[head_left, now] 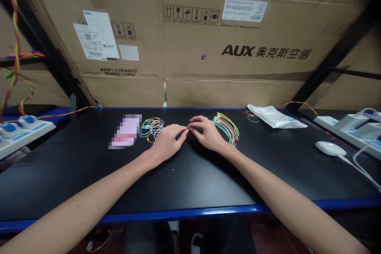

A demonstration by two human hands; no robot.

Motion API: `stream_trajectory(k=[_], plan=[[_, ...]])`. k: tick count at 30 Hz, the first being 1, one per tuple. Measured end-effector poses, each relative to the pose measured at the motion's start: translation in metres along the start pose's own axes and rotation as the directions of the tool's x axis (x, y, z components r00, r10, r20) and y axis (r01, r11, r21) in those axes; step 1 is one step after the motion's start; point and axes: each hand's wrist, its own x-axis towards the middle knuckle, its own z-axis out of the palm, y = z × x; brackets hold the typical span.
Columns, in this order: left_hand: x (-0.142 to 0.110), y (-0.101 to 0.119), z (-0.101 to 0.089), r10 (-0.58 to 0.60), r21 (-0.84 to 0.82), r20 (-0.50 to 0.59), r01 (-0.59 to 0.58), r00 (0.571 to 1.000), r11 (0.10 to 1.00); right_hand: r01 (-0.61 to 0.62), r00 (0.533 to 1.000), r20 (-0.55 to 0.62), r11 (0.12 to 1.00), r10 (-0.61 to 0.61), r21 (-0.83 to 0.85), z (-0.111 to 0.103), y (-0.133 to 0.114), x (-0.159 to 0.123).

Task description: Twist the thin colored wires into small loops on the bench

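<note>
Both hands rest on a black table (190,178), fingertips meeting at its middle. My left hand (167,141) is closed in a pinch, and my right hand (206,133) pinches towards it from the other side. What sits between the fingertips is too small to name. A coil of thin coloured wires (152,126) lies just left of my left hand. A bundle of straight coloured wires (226,127) lies just right of my right hand, close to the wrist.
A blurred pink packet (126,131) lies left of the coil. A white plastic bag (275,116) and a small wire loop (253,118) sit back right. A white mouse (330,148) and white power strips (351,125) are far right, another strip (20,131) far left. Cardboard boxes (190,39) wall the back.
</note>
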Motion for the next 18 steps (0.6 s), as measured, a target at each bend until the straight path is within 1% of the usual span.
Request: stream_trajectory(k=[4, 6, 10, 13, 15, 16, 18], plan=[[0.001, -0.005, 0.001, -0.106, 0.053, -0.012, 0.107, 0.994, 0.993, -0.016, 0.988, -0.149, 0.996, 0.028, 0.083, -0.004, -0.008, 0.002], [0.002, -0.007, 0.001, -0.148, 0.041, 0.002, 0.148, 0.989, 0.988, 0.003, 0.981, -0.194, 0.993, 0.021, 0.121, -0.006, -0.013, 0.003], [0.004, -0.006, 0.001, -0.15, -0.025, 0.049, 0.151, 0.987, 0.988, 0.071, 0.983, -0.18, 0.984, -0.04, 0.165, -0.008, -0.021, 0.001], [0.005, -0.003, 0.0, -0.13, -0.042, 0.07, 0.133, 0.989, 0.99, 0.092, 0.984, -0.168, 0.98, -0.062, 0.178, -0.009, -0.024, 0.001], [0.005, -0.002, 0.0, -0.108, -0.069, 0.058, 0.112, 0.992, 0.991, 0.071, 0.981, -0.189, 0.983, -0.039, 0.167, -0.008, -0.023, 0.002], [0.005, -0.002, 0.0, -0.093, -0.092, 0.043, 0.096, 0.995, 0.991, 0.041, 0.978, -0.209, 0.987, -0.008, 0.155, -0.007, -0.022, 0.002], [0.004, -0.002, 0.0, -0.065, -0.133, -0.003, 0.064, 0.998, 0.989, -0.067, 0.959, -0.263, 0.988, 0.102, 0.138, -0.005, -0.018, 0.003]])
